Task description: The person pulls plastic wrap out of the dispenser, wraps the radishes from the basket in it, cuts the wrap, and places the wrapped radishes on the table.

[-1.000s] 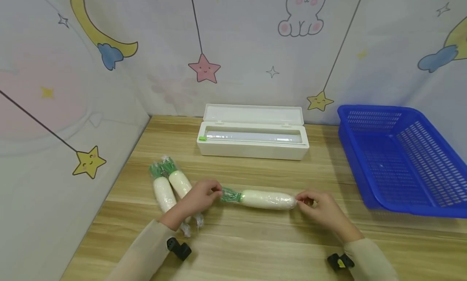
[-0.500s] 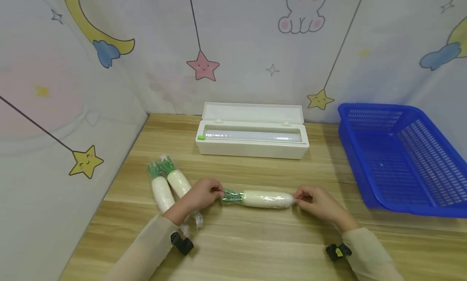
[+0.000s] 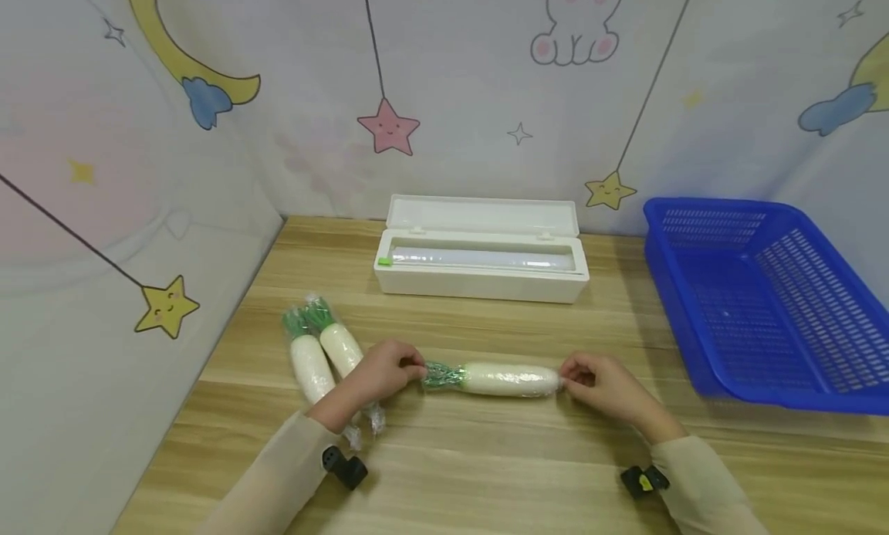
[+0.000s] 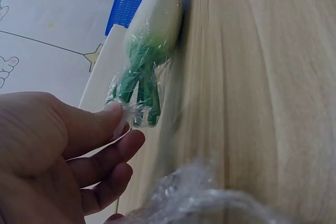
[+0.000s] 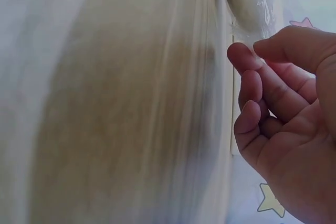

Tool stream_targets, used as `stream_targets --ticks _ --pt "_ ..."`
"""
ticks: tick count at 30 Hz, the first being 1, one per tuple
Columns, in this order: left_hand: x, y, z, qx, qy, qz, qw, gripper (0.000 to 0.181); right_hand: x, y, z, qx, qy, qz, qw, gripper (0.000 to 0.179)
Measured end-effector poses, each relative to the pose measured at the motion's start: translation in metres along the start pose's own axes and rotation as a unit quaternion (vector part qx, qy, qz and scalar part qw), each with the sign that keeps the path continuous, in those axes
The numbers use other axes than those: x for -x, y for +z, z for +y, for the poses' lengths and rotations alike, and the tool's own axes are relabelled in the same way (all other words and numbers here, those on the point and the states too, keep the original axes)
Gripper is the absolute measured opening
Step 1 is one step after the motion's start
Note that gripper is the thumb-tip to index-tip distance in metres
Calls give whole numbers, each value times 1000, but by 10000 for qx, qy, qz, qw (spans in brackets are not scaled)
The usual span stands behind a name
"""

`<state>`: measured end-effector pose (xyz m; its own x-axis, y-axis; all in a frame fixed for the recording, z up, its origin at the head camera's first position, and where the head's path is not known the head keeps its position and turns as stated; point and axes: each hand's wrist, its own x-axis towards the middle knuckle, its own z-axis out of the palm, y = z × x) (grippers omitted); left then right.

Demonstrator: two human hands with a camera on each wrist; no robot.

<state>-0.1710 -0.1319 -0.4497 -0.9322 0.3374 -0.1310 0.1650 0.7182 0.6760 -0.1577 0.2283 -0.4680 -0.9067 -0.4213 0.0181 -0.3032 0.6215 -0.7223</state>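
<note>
A white radish [image 3: 510,380] with green stalks, wrapped in clear plastic film, lies crosswise in front of the person. At its leafy end, the left hand [image 3: 386,371] pinches the gathered film between thumb and forefinger; the left wrist view shows the film bunched at the thumb [image 4: 100,124]. The right hand [image 3: 611,388] pinches the film at the root end, its other fingers curled in the right wrist view [image 5: 283,103]. Two more wrapped radishes, one outer [image 3: 310,369] and one inner [image 3: 342,348], lie at the left, partly hidden behind the left hand and forearm.
A white cling film box [image 3: 482,286] with its lid raised stands at the back, a film roll [image 3: 479,259] inside. A blue perforated basket [image 3: 708,350] sits at the right. A printed curtain [image 3: 472,72] hangs behind the wooden table [image 3: 500,473].
The right hand has shifted slightly left and up along with the radish's root end. Both hands keep pinching the film; over the last half second almost nothing differs.
</note>
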Motion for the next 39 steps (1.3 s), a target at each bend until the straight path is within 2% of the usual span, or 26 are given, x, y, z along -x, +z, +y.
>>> stream_targets --ticks 9,15,29,32,39 --pt "6 -7 -1 130 226 -97 9996 11 7 -3 0 166 -144 -61 9997 11" --pt "9 -7 -4 310 463 -287 9980 12 12 -5 -4 338 -377 -179 9986 11" --pt "15 -8 -5 391 739 -401 9957 13 19 -5 -8 272 -580 -357 9973 12" --pt "16 -8 -5 429 775 -417 9952 13 19 -4 -9 266 -534 -325 9977 14" --pt "17 -8 -4 456 690 -459 9955 13 17 0 -10 9 -106 -364 9993 18"
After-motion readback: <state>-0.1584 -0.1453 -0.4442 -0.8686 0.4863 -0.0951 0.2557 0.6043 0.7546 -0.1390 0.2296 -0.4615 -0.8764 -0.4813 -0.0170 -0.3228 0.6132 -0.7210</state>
